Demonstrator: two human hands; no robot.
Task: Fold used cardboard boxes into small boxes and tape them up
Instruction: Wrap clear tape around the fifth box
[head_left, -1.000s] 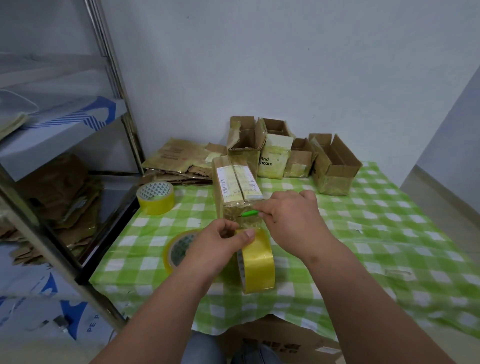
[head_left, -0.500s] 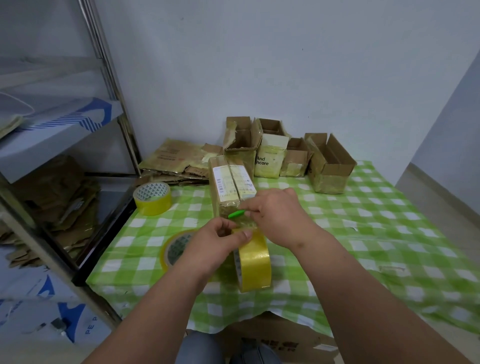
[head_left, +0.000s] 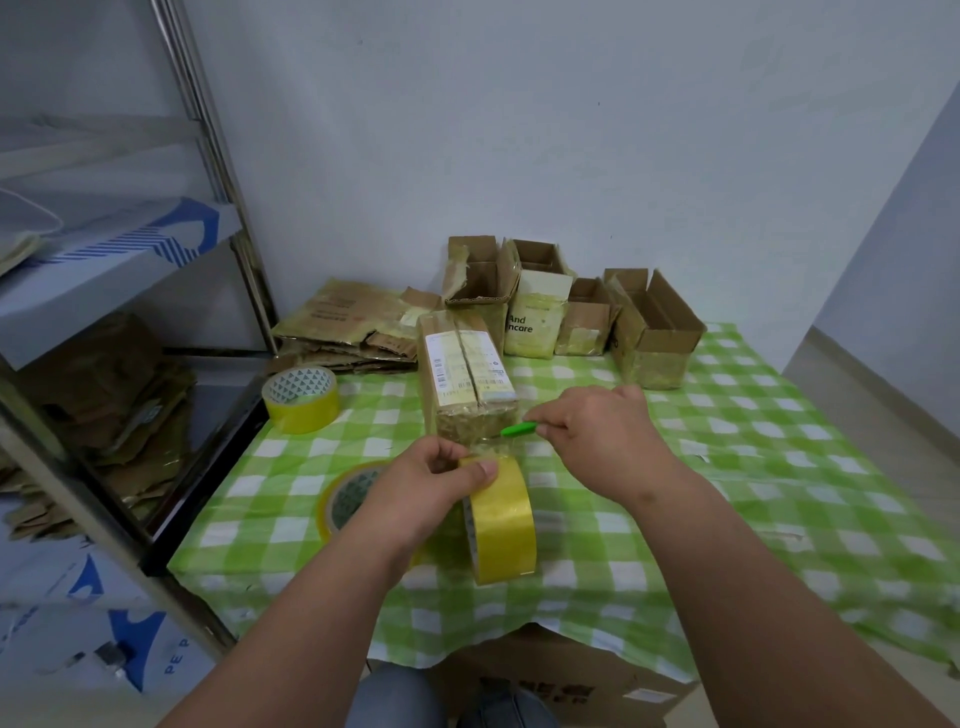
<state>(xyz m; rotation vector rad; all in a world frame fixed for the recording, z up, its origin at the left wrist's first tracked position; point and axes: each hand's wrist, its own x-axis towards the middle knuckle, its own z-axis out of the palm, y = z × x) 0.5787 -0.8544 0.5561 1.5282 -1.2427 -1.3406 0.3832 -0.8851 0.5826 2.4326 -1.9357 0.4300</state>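
Now, from my remote seat, I see a spare tape roll lying far left on the green checked table, with flattened cardboard behind it. My left hand grips the upright yellow tape roll near the front edge. Just behind stands the taped small box. My right hand pinches a green cutter beside the box. Open boxes line the wall.

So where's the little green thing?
The green cutter is pinched in the right hand, just right of the taped box, above the held tape roll.
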